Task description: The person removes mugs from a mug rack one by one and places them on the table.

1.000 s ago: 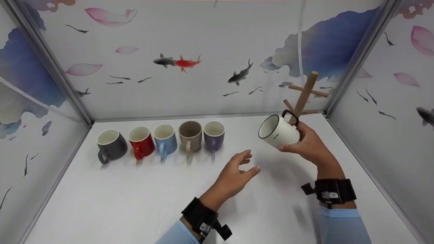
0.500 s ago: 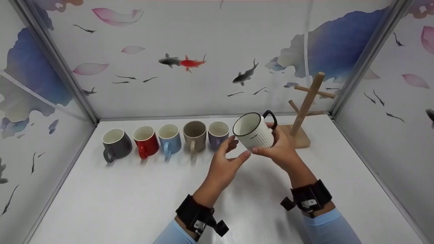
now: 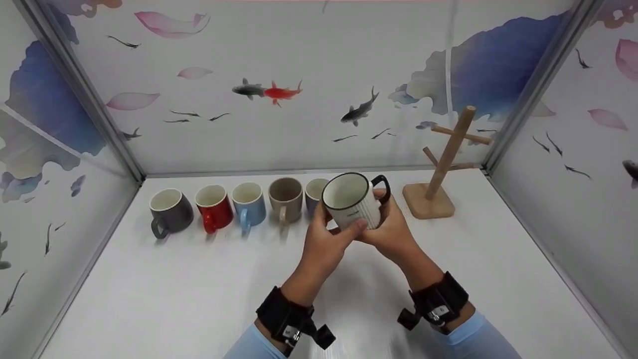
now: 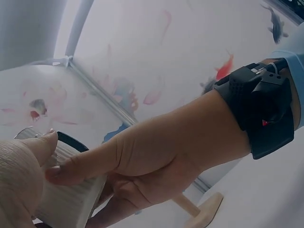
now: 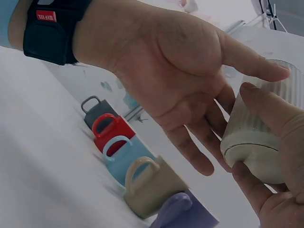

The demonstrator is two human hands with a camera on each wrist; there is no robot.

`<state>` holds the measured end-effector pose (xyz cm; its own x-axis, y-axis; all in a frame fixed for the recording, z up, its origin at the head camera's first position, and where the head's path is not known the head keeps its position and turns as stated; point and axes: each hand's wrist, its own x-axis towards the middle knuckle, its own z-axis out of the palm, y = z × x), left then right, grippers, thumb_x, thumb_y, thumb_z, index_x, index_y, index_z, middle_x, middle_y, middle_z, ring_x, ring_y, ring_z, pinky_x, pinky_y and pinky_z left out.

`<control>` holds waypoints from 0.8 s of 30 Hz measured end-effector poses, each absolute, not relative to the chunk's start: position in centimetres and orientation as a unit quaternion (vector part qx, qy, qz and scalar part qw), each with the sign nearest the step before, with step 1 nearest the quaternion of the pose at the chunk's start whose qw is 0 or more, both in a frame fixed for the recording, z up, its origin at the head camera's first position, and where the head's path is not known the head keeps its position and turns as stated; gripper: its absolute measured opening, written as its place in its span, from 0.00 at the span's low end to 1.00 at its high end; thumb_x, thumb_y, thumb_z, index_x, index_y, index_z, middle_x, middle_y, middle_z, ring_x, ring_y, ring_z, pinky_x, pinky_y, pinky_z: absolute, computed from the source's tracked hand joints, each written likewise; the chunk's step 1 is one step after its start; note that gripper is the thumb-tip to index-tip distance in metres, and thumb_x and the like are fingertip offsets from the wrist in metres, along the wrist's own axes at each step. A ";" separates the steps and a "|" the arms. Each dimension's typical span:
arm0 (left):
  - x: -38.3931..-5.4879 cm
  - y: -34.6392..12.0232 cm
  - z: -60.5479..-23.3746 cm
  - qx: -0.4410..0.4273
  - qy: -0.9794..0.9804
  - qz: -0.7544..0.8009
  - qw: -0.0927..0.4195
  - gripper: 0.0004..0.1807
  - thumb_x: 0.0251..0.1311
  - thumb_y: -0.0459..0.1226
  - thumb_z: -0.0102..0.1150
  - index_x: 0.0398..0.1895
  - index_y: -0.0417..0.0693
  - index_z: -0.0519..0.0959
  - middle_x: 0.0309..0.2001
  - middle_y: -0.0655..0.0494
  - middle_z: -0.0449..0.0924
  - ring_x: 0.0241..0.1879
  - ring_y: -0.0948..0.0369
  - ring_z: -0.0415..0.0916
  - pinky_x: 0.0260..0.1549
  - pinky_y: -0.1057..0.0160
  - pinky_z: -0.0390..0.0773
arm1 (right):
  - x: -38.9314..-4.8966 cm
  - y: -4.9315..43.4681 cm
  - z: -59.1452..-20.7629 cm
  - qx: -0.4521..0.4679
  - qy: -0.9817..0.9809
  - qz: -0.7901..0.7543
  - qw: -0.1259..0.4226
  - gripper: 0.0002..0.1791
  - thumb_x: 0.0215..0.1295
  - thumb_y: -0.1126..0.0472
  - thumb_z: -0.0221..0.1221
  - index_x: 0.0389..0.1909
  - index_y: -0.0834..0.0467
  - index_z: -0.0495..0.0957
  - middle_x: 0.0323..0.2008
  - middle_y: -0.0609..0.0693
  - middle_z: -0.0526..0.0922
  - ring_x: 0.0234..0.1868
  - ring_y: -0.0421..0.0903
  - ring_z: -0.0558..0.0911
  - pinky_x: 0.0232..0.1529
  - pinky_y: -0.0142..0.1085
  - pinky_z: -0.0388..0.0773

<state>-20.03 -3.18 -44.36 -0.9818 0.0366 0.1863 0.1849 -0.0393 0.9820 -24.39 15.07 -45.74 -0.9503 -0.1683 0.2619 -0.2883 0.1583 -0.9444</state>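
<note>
A white ribbed mug [image 3: 366,212] with a black rim and black handle is held up between both hands, its mouth tilted toward the head camera. My left hand [image 3: 324,244] grips its left side, thumb at the front; in the right wrist view some left fingers [image 5: 192,149] hang clear of the ribbed wall. My right hand [image 3: 394,232] holds it low on the right, below the handle. In the left wrist view the right hand [image 4: 137,161] has its thumb across the mug [image 4: 66,204]. The purple mug [image 3: 312,192] is partly hidden behind the left hand.
Along the back stand a grey mug [image 3: 172,212], a red mug [image 3: 215,204], a light blue mug [image 3: 250,202] and a taupe mug [image 3: 285,197], handles forward. A wooden mug tree [image 3: 443,164] stands at back right. Patterned walls enclose the white table [image 3: 189,289].
The right hand has carried the white mug leftward, away from the mug tree. The left hand, apart from it one second ago, has come up and taken hold of its left side.
</note>
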 end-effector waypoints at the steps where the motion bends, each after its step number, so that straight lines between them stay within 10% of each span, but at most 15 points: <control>1: -20.0 -3.2 -44.4 -0.077 -0.687 -0.720 0.054 0.50 0.68 0.47 0.83 0.87 0.51 0.65 0.78 0.49 0.76 0.80 0.50 0.72 0.74 0.46 0.82 | -24.3 14.8 -45.9 0.155 -0.761 0.627 0.049 0.49 0.52 0.65 0.86 0.73 0.57 0.69 0.63 0.59 0.82 0.58 0.52 0.80 0.54 0.41 0.87; 11: -19.9 -3.6 -44.3 -0.050 -0.686 -0.719 0.105 0.51 0.58 0.49 0.90 0.82 0.53 0.72 0.71 0.52 0.82 0.74 0.54 0.78 0.77 0.45 0.76 | -23.6 13.8 -46.3 0.217 -0.746 0.629 0.023 0.51 0.55 0.60 0.88 0.73 0.58 0.65 0.70 0.59 0.78 0.67 0.55 0.82 0.60 0.42 0.90; 19: -20.7 -5.4 -43.6 -0.080 -0.696 -0.705 0.112 0.53 0.54 0.42 0.92 0.82 0.51 0.72 0.71 0.50 0.83 0.73 0.51 0.80 0.74 0.43 0.81 | -24.0 16.0 -44.8 0.311 -0.691 0.652 0.009 0.54 0.74 0.27 0.69 0.78 0.69 0.69 0.71 0.62 0.78 0.70 0.49 0.80 0.64 0.37 0.86; 24: -21.3 -6.8 -43.3 -0.099 -0.730 -0.668 0.107 0.53 0.48 0.42 0.95 0.78 0.50 0.76 0.68 0.51 0.86 0.71 0.52 0.82 0.75 0.42 0.80 | -23.4 17.3 -43.2 0.297 -0.682 0.667 0.039 0.32 0.92 0.46 0.56 0.70 0.74 0.76 0.58 0.54 0.86 0.60 0.44 0.85 0.54 0.35 0.86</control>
<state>-21.29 -6.81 -43.25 -0.9576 0.0021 0.2882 0.2872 0.0892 0.9537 -23.41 17.31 -43.18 -0.8205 -0.3537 0.4492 -0.4570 -0.0663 -0.8870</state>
